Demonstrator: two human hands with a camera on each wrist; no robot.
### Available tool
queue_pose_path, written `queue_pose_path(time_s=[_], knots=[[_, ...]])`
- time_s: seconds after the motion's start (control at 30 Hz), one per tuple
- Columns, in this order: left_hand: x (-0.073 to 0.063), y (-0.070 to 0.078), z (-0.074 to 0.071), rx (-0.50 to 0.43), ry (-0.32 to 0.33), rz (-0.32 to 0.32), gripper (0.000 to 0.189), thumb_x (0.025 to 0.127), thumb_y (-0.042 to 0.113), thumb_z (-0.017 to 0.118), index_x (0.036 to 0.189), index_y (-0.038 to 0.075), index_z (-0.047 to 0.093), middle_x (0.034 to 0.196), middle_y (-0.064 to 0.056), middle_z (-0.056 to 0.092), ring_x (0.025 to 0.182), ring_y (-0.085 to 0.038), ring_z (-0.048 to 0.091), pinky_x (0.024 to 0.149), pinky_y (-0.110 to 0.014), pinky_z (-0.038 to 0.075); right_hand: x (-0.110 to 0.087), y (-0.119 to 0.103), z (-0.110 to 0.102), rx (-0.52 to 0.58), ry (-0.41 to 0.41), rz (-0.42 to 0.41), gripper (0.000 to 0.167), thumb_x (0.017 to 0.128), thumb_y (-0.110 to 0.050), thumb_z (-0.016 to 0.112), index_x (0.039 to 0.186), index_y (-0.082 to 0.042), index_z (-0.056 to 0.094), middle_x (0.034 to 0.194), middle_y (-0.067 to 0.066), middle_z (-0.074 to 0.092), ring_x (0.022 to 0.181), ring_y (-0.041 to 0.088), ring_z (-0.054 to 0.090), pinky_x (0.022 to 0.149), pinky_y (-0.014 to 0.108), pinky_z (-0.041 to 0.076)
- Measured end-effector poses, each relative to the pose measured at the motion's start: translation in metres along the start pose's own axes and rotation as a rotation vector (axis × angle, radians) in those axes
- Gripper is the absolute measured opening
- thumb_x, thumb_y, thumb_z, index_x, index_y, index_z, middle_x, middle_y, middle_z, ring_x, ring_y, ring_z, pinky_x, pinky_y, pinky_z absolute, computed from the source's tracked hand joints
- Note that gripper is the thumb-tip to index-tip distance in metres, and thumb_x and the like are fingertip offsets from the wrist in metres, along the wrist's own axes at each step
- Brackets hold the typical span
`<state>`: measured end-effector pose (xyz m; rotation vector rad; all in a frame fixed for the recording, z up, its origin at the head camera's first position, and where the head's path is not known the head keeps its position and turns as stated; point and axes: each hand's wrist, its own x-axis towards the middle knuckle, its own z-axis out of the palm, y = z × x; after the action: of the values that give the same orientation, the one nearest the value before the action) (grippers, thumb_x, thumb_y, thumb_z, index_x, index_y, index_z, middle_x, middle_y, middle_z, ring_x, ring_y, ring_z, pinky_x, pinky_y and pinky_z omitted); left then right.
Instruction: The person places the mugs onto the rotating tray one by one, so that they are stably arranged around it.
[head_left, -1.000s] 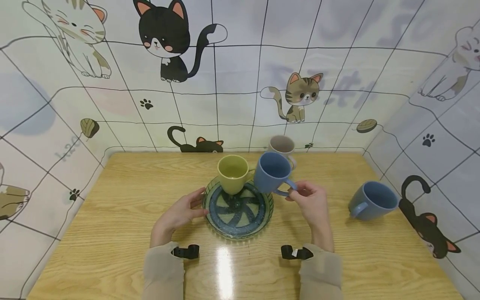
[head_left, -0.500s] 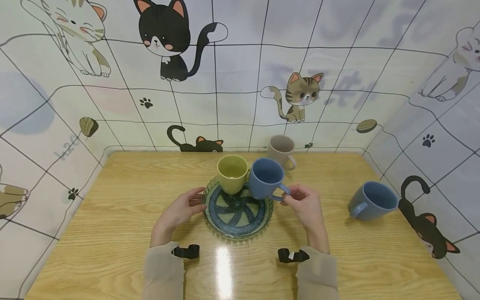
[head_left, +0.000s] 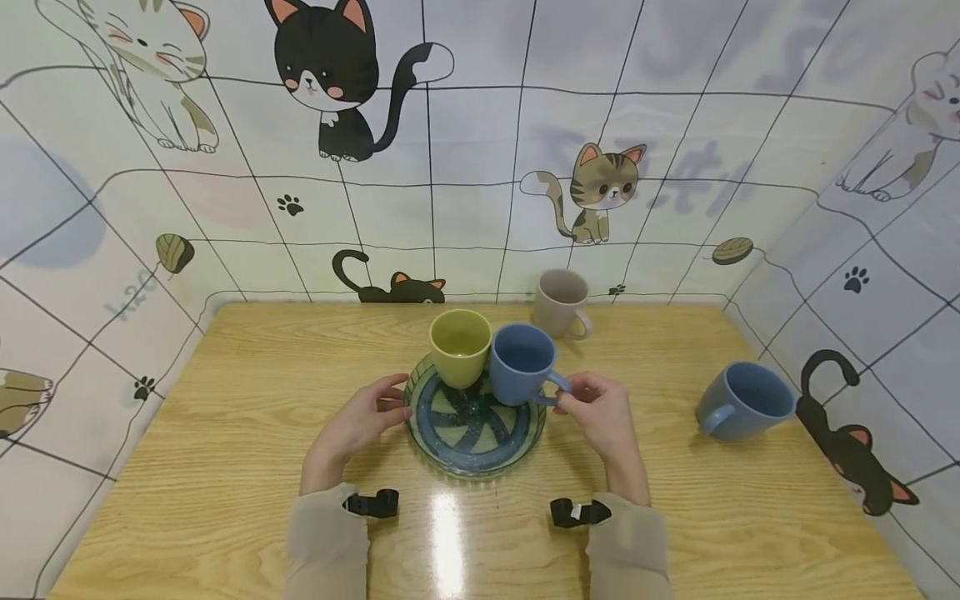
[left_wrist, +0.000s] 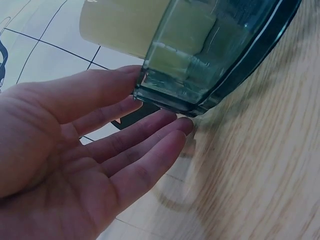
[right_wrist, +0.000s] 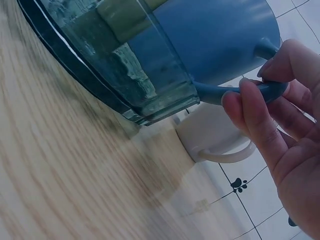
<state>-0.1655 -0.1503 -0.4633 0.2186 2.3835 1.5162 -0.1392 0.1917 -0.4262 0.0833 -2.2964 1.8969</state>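
Near mid-frame, over the upper-right part of the glass dish [head_left: 467,440], the blue mug [head_left: 516,372] lies up-left of the right hand [head_left: 597,408], whose fingers pinch its handle [right_wrist: 217,94]. The left hand [head_left: 360,427], fingers apart, is farther, at the dish's left edge.

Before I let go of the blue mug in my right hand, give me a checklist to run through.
1. Grip secure until release: ok, the right hand pinches the handle of the held blue mug.
2. Mug base seated on the glass dish: cannot tell, contact is not clear.
3. Dish steadied: ok, it seems, with the left hand at its edge.
4. Clear gap to the yellow-green mug: not ok, the two look side by side with little or no gap.
5. Gray mug off the dish: ok, it stands behind it.
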Motion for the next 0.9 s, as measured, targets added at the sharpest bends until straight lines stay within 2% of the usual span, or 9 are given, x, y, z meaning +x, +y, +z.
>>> queue_pose_path(time_s=[0.1,0.23,0.33,0.5,0.6,0.8,0.9], knots=[[-0.0003,0.0012,-0.0006,0.009,0.005,0.005,0.058,0.096,0.013,0.063,0.148,0.006,0.04,0.131,-0.019,0.054,0.119,-0.035,0.054,0.093,-0.048,0.049,0.0011,0.0,0.0014,0.005,-0.004,0.002,0.005,0.082,0.014,0.065,0.086,0.012,0.066,0.084,0.034,0.063,0.067,0.022,0.068,0.067,0.039,0.06],[-0.0023,0.0035,-0.0015,-0.024,-0.012,0.026,0.058,0.096,0.012,0.062,0.148,0.002,0.039,0.132,-0.022,0.051,0.121,-0.037,0.053,0.093,-0.047,0.05,0.0017,-0.0003,0.0033,-0.004,-0.01,0.015,0.007,0.082,0.016,0.064,0.088,0.013,0.066,0.081,0.027,0.064,0.069,0.025,0.068,0.068,0.045,0.06],[-0.0032,0.0045,-0.002,-0.055,-0.027,0.035,0.058,0.096,0.011,0.062,0.148,0.0,0.038,0.134,-0.025,0.049,0.123,-0.04,0.05,0.095,-0.047,0.049,0.0014,-0.0018,0.0049,-0.019,-0.017,0.027,0.008,0.081,0.015,0.064,0.089,0.016,0.065,0.08,0.022,0.064,0.069,0.022,0.067,0.069,0.049,0.059],[-0.0023,0.0034,-0.0016,-0.046,-0.027,0.038,0.059,0.096,0.011,0.062,0.148,0.0,0.037,0.134,-0.025,0.049,0.123,-0.04,0.051,0.095,-0.047,0.049,0.001,-0.0038,0.0073,-0.082,-0.031,0.018,0.01,0.081,0.013,0.065,0.091,0.015,0.066,0.083,0.02,0.065,0.071,0.015,0.065,0.067,0.034,0.059],[-0.0018,0.0028,-0.0009,-0.034,-0.026,0.04,0.058,0.096,0.01,0.062,0.148,-0.001,0.037,0.133,-0.025,0.05,0.122,-0.039,0.052,0.094,-0.045,0.05,0.0008,-0.0049,0.0078,-0.106,-0.037,0.016,0.011,0.083,0.01,0.066,0.093,0.014,0.066,0.085,0.02,0.065,0.073,0.017,0.066,0.066,0.028,0.058],[-0.0013,0.0023,-0.0001,-0.031,-0.021,0.037,0.059,0.095,0.01,0.062,0.148,-0.001,0.037,0.132,-0.024,0.051,0.121,-0.039,0.052,0.092,-0.044,0.051,0.0002,-0.0079,0.0066,-0.144,-0.044,0.007,0.013,0.086,0.006,0.067,0.098,0.011,0.067,0.09,0.02,0.066,0.074,0.021,0.066,0.066,0.027,0.056],[-0.0013,0.0029,0.0003,-0.027,-0.016,0.036,0.059,0.096,0.01,0.061,0.148,-0.001,0.036,0.134,-0.025,0.05,0.123,-0.04,0.051,0.095,-0.047,0.049,-0.0002,-0.0095,0.0063,-0.159,-0.049,0.011,0.014,0.087,0.005,0.067,0.1,0.011,0.067,0.092,0.019,0.065,0.075,0.019,0.065,0.067,0.031,0.057]])
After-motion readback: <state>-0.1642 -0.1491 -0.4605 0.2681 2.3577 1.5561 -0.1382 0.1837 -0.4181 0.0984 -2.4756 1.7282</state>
